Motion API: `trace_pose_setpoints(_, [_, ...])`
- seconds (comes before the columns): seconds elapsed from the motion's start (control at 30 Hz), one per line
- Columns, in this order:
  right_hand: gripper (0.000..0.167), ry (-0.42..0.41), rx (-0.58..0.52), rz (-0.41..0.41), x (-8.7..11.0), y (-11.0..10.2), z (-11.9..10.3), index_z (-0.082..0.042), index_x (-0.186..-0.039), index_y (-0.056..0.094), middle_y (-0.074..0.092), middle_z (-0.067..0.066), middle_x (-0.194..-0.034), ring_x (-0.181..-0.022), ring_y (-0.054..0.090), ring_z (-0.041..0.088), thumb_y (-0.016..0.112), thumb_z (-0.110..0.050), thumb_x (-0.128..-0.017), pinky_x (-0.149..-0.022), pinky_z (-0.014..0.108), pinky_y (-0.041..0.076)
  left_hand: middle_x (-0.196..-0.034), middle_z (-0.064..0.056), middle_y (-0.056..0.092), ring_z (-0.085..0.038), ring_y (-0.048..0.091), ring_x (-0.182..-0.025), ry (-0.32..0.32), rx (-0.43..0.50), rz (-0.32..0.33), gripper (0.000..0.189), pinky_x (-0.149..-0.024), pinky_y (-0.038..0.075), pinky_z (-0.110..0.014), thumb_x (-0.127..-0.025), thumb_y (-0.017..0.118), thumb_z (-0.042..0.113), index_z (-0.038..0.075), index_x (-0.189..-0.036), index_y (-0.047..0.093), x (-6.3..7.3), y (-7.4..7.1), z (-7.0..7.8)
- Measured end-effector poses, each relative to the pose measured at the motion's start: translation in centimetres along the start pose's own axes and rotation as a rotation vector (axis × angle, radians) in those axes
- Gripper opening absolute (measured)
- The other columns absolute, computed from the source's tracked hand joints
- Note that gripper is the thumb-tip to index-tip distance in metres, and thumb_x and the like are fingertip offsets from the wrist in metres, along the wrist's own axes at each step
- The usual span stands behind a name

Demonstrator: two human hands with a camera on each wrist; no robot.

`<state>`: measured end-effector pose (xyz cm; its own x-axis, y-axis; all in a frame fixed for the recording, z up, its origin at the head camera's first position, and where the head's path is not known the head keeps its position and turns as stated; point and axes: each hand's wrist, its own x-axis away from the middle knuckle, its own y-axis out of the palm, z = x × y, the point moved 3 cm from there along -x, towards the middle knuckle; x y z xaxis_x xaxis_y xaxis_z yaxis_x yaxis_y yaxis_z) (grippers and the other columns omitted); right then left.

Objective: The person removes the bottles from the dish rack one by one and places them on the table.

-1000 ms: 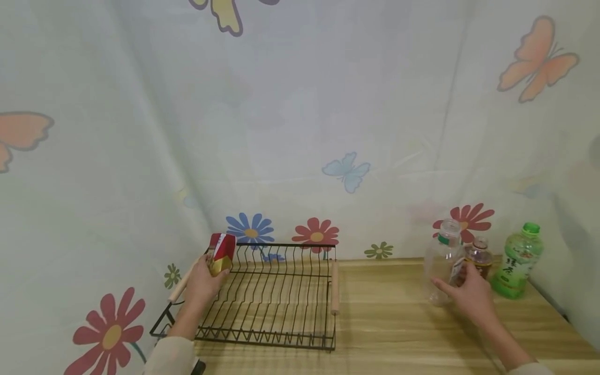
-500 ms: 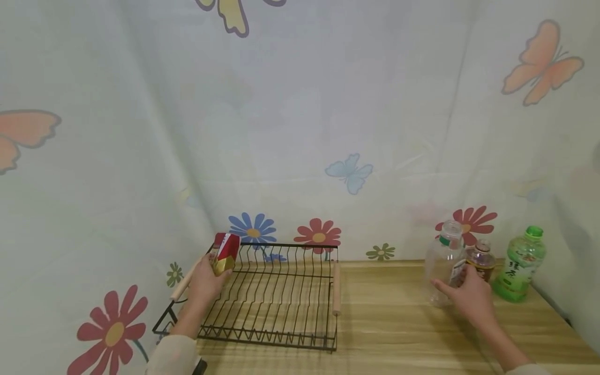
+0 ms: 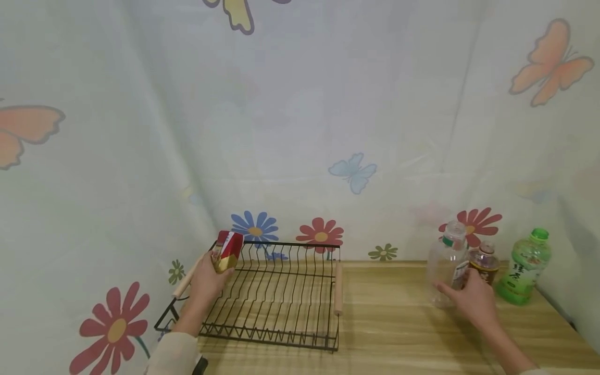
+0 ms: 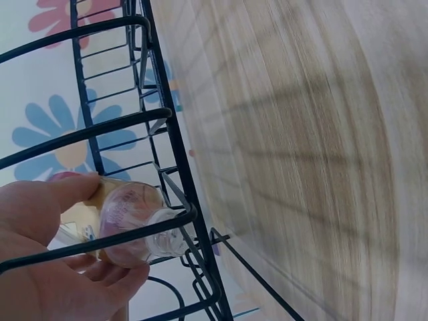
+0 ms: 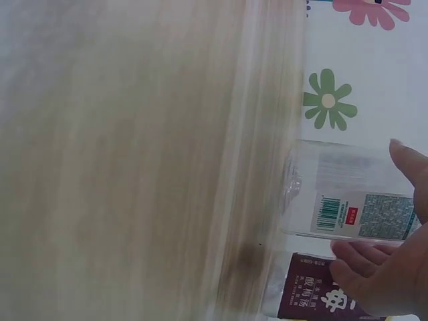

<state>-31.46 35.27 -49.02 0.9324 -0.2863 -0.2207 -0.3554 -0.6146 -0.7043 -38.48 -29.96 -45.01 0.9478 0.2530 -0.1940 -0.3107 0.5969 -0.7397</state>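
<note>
My left hand (image 3: 206, 278) grips a plastic bottle (image 3: 229, 252) with a red and gold label, over the left end of a black wire dish rack (image 3: 276, 299). In the left wrist view this bottle's clear shoulder and open neck (image 4: 167, 234) point down toward the rack wires. My right hand (image 3: 473, 299) has its thumb and fingers around the lower part of a large clear bottle (image 3: 445, 260), which stands upright and uncapped on the wood-grain table. A dark-labelled bottle (image 5: 321, 287) stands close beside it, near the curled fingers in the right wrist view.
A green-capped tea bottle (image 3: 522, 268) stands at the far right of the table (image 3: 384, 323). Wooden handles (image 3: 338, 289) top the rack's two sides. A flower-and-butterfly curtain (image 3: 300, 130) hangs along the back and sides.
The whole scene has drifted slightly right in the head view. Both hands keep about the same places at their bottles.
</note>
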Motion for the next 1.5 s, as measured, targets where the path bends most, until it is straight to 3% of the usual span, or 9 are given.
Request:
trace_pose_setpoints(0.23, [0.112, 0.045, -0.029, -0.142, 1.1, -1.2, 0.1, 0.023, -0.148, 0.029, 0.037, 0.049, -0.148, -0.134, 0.042, 0.064, 0.077, -0.061, -0.091, -0.107, 0.072, 0.040, -0.152, -0.033, 0.047, -0.050, 0.055, -0.131, 0.016, 0.068, -0.001, 0.088, -0.100, 0.053, -0.063, -0.097, 0.079, 0.029, -0.003, -0.162, 0.029, 0.1, 0.1, 0.7])
trace_pose_setpoints(0.4, [0.109, 0.012, -0.045, -0.131, 2.2, -2.4, -0.2, 0.023, -0.148, 0.030, 0.042, 0.049, -0.143, -0.129, 0.048, 0.062, 0.079, -0.057, -0.092, -0.103, 0.071, 0.044, -0.152, -0.029, 0.049, -0.045, 0.062, -0.121, 0.090, 0.101, 0.016, 0.092, -0.089, 0.059, -0.055, -0.096, 0.081, 0.037, 0.004, -0.165, 0.030, 0.0, -0.2, 1.3])
trace_pose_setpoints(0.53, [0.112, -0.030, -0.026, -0.093, 2.9, -3.3, -0.7, 0.024, -0.148, 0.031, 0.047, 0.047, -0.139, -0.124, 0.053, 0.060, 0.081, -0.057, -0.089, -0.099, 0.070, 0.047, -0.151, -0.026, 0.051, -0.043, 0.064, -0.117, 0.127, 0.094, 0.021, 0.090, -0.086, 0.060, -0.053, -0.095, 0.081, 0.041, 0.008, -0.165, 0.033, 1.0, -0.9, 2.4])
trace_pose_setpoints(0.83, [0.098, -0.125, 0.023, 0.055, 4.9, -5.8, -3.6, 0.016, -0.145, 0.043, 0.059, 0.039, -0.129, -0.112, 0.061, 0.054, 0.083, -0.053, -0.089, -0.087, 0.065, 0.053, -0.145, -0.016, 0.057, -0.033, 0.063, -0.114, 0.374, 0.099, 0.004, 0.089, -0.085, 0.058, -0.047, -0.091, 0.086, 0.040, 0.011, -0.162, 0.041, 4.5, -1.1, 9.1])
trace_pose_setpoints(1.1, [0.095, -0.284, 0.020, 0.090, 7.0, -7.5, -8.0, 0.007, -0.149, 0.047, 0.062, 0.031, -0.132, -0.117, 0.059, 0.049, 0.089, -0.049, -0.085, -0.088, 0.067, 0.050, -0.142, -0.007, 0.061, -0.028, 0.064, -0.120, 0.552, 0.050, -0.045, 0.083, -0.086, 0.059, -0.046, -0.086, 0.091, 0.032, 0.017, -0.157, 0.049, 8.8, -1.5, 15.2])
trace_pose_setpoints(1.23, [0.086, -0.364, -0.017, 0.071, 8.0, -7.9, -10.2, -0.002, -0.149, 0.053, 0.064, 0.023, -0.135, -0.119, 0.061, 0.043, 0.091, -0.043, -0.084, -0.088, 0.032, 0.056, -0.141, 0.001, 0.061, -0.023, 0.063, -0.121, 0.606, 0.018, -0.057, 0.082, -0.089, 0.059, -0.043, -0.084, 0.093, 0.033, 0.023, -0.155, 0.052, 10.6, -1.4, 17.4])
trace_pose_setpoints(1.33, [0.081, -0.434, -0.050, 0.055, 8.6, -7.7, -11.9, -0.011, -0.150, 0.055, 0.065, 0.014, -0.136, -0.119, 0.064, 0.038, 0.092, -0.039, -0.083, -0.080, 0.008, 0.046, -0.138, 0.003, 0.062, -0.021, 0.062, -0.120, 0.633, 0.007, -0.065, 0.082, -0.088, 0.060, -0.038, -0.083, 0.094, 0.031, 0.026, -0.154, 0.054, 11.6, -1.1, 18.5])
trace_pose_setpoints(1.43, [0.082, -0.507, -0.055, 0.063, 9.2, -7.2, -13.3, -0.016, -0.150, 0.055, 0.065, 0.007, -0.138, -0.120, 0.064, 0.032, 0.094, -0.037, -0.081, -0.085, 0.009, 0.046, -0.136, 0.004, 0.062, -0.018, 0.061, -0.119, 0.662, 0.004, -0.084, 0.082, -0.086, 0.060, -0.034, -0.082, 0.094, 0.029, 0.027, -0.154, 0.054, 12.4, -0.5, 19.4])
trace_pose_setpoints(1.5, [0.082, -0.564, -0.046, 0.086, 9.5, -6.8, -14.4, -0.017, -0.149, 0.056, 0.065, 0.005, -0.139, -0.122, 0.062, 0.030, 0.095, -0.036, -0.079, -0.091, 0.025, 0.053, -0.137, 0.004, 0.061, -0.019, 0.060, -0.121, 0.691, 0.001, -0.093, 0.081, -0.088, 0.060, -0.035, -0.083, 0.094, 0.028, 0.025, -0.154, 0.055, 12.8, -0.1, 20.1])
